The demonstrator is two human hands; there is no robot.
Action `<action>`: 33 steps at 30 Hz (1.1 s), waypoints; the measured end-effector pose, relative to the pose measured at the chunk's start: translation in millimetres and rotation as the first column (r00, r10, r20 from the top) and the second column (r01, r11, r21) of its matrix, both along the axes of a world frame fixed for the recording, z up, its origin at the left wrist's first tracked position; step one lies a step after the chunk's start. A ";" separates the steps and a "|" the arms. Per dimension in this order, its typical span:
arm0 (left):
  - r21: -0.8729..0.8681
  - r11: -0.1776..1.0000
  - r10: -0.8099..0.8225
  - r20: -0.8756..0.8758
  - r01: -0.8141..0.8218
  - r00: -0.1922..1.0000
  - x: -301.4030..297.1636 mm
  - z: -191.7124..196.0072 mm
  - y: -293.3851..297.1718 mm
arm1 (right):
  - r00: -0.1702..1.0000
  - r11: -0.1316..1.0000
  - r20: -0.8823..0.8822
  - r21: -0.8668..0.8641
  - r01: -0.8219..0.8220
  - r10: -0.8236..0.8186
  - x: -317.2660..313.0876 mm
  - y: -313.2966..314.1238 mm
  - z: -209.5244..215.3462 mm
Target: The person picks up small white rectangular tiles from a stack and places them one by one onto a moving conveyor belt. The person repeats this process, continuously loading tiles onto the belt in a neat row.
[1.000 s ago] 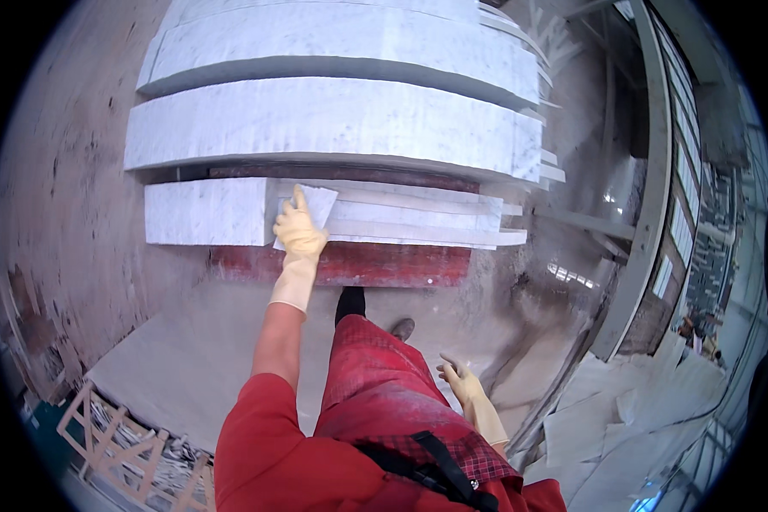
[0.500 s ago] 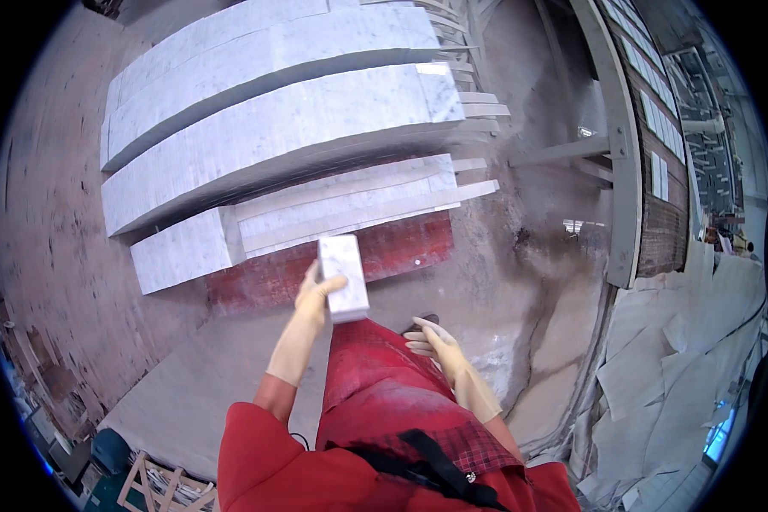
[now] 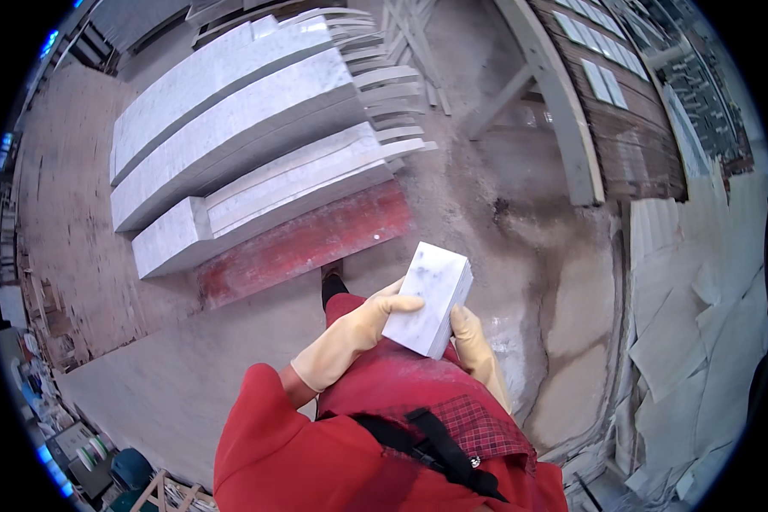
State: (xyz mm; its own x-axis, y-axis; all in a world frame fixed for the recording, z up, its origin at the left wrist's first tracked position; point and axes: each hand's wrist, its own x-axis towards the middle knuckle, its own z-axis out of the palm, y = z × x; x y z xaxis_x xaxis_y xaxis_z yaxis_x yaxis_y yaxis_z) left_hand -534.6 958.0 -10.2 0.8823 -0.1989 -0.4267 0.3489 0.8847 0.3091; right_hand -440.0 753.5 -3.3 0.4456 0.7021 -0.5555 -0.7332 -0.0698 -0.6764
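A stack of rectangular white marble tiles [image 3: 430, 290] with grey veining is held in front of my body, tilted, its thin layers showing along the right side. My left hand [image 3: 382, 311], in a cream rubber glove, is closed on its left side with the thumb lying across the top tile. On the opposite side my right hand [image 3: 474, 337], gloved alike, grips the stack with its thumb against the edge; its other fingers are hidden underneath. Beyond lie long rows of marble tiles [image 3: 239, 119] and a shorter row nearer me [image 3: 172, 239].
A red board [image 3: 316, 243] lies under the near row. Thin pale strips [image 3: 392, 102] stick out at the right end of the rows. To the right stand a conveyor [image 3: 631, 119] with tiles on it and a grey metal frame [image 3: 563, 111]. Broken sheets [image 3: 700, 341] lie at far right.
My left hand has carried the tile stack rightward, away from the rows. My right hand, open before, now holds its right side. My view and body have turned to the right.
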 end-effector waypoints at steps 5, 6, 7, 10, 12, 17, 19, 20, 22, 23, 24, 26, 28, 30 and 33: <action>-0.098 0.991 -0.100 -0.048 0.095 0.994 55.5 20.1 -90.7 | 0.985 0.985 0.078 -0.068 0.161 -0.155 36.0 -93.2 17.8; -0.127 0.985 -0.122 -0.015 0.120 0.992 64.0 22.0 -101.8 | 0.981 0.980 0.078 -0.074 0.186 -0.180 41.9 -107.2 23.3; -0.154 0.976 -0.153 0.023 0.155 0.988 75.0 24.6 -113.3 | 0.974 0.972 0.082 -0.081 0.220 -0.213 48.4 -122.1 30.2; -0.116 0.968 -0.217 0.054 0.222 0.975 105.2 44.4 -139.7 | 0.956 0.958 0.081 -0.024 0.286 -0.284 63.9 -149.3 46.0; -0.088 0.969 -0.228 0.066 0.233 0.971 126.7 46.2 -157.8 | 0.948 0.953 0.092 0.030 0.302 -0.304 80.2 -170.3 35.6; -0.117 0.952 -0.281 0.026 0.282 0.959 199.7 60.0 -198.0 | 0.935 0.943 0.129 0.060 0.326 -0.331 143.3 -213.8 27.7; -0.134 0.943 -0.303 0.032 0.304 0.953 240.0 58.7 -214.2 | 0.928 0.941 0.156 0.055 0.334 -0.338 179.4 -232.5 24.0; -0.140 0.939 -0.313 0.037 0.315 0.949 261.7 62.6 -223.2 | 0.924 0.940 0.173 0.048 0.337 -0.340 198.9 -242.4 20.7; -0.138 0.936 -0.318 0.057 0.323 0.946 310.6 66.7 -240.9 | 0.912 0.931 0.188 0.043 0.364 -0.365 242.6 -257.2 22.4; -0.131 0.938 -0.313 0.073 0.320 0.947 336.9 64.8 -248.6 | 0.903 0.921 0.186 0.047 0.387 -0.388 264.7 -264.5 27.6; -0.111 0.945 -0.297 0.092 0.306 0.950 362.9 51.9 -255.6 | 0.902 0.921 0.194 0.043 0.386 -0.387 289.8 -271.2 33.7; -0.155 0.939 -0.303 0.055 0.308 0.951 410.1 62.1 -269.8 | 0.907 0.931 0.220 0.014 0.364 -0.358 345.8 -288.6 53.4; -0.189 0.934 -0.300 0.045 0.303 0.953 455.2 70.2 -283.0 | 0.926 0.948 0.228 -0.038 0.316 -0.300 397.7 -302.9 58.1; -0.170 0.948 -0.257 0.084 0.268 0.963 504.3 79.3 -294.6 | 0.911 0.950 0.280 0.007 0.312 -0.302 449.1 -315.5 59.9; -0.113 0.979 -0.158 0.089 0.168 0.983 554.0 86.2 -304.4 | 0.924 0.959 0.257 0.063 0.276 -0.283 515.2 -314.5 76.8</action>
